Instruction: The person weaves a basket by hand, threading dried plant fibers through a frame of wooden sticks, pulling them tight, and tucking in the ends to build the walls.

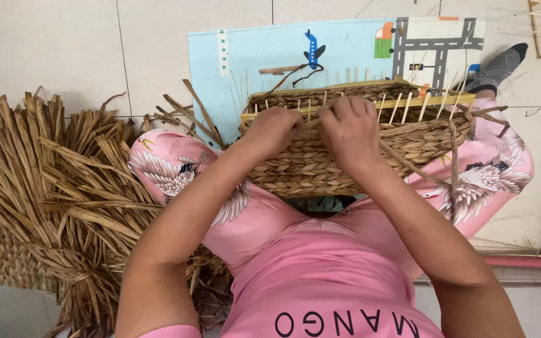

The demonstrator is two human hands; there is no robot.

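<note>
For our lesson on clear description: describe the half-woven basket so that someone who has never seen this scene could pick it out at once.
Start at the pale blue play mat on the tiled floor; in front of it, across the seated person's pink trousers, lies the oblong, tan, braided-straw basket. Both hands, left hand and right hand, press on its rim. Unlike the loose dried straw heap beside it, it is tightly woven, with thin pale sticks standing up along its top.

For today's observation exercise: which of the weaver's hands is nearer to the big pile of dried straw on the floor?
Left. The left hand grips the woven basket's rim on the side facing the dried straw pile; the right hand sits beside it, farther from the pile.
</note>
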